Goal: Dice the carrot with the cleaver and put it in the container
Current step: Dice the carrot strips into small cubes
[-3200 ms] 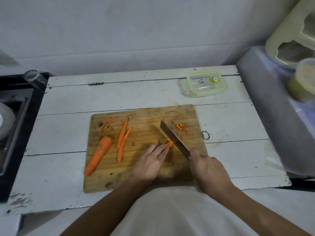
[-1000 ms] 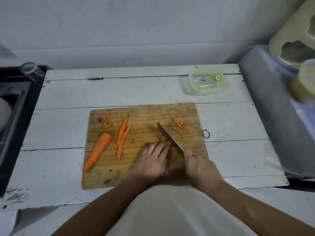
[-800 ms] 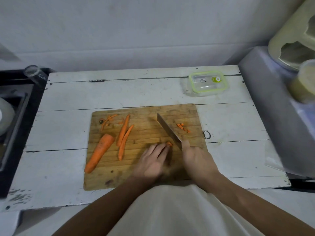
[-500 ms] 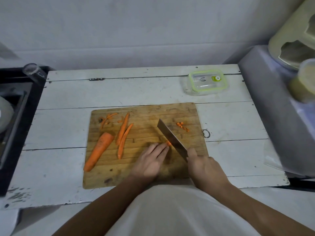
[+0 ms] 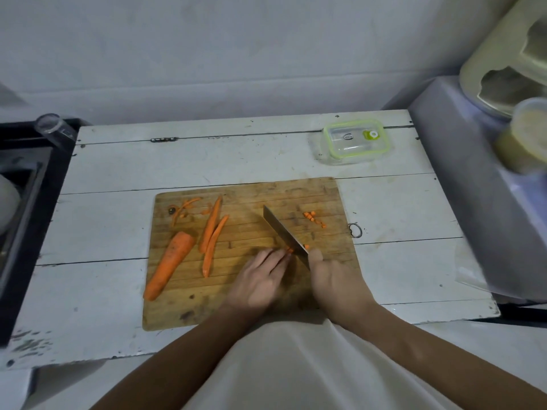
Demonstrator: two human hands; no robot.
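Looks like a home kitchen, pretty lived-in. There's a wooden cutting board (image 5: 245, 294) with carrot pieces (image 5: 314, 218) and a half carrot (image 5: 170, 263) sitting on a scuffed white plank table (image 5: 118, 170) pushed against a plain grey wall. A clear food container (image 5: 353, 142) with a green-rimmed lid sits near the table's far right corner. Off the left edge there's a dark sink-like basin (image 5: 20, 202) with a glass (image 5: 54, 130) on its rim, and off the right edge a metal surface (image 5: 473, 187) holding a plastic tub (image 5: 527, 137)
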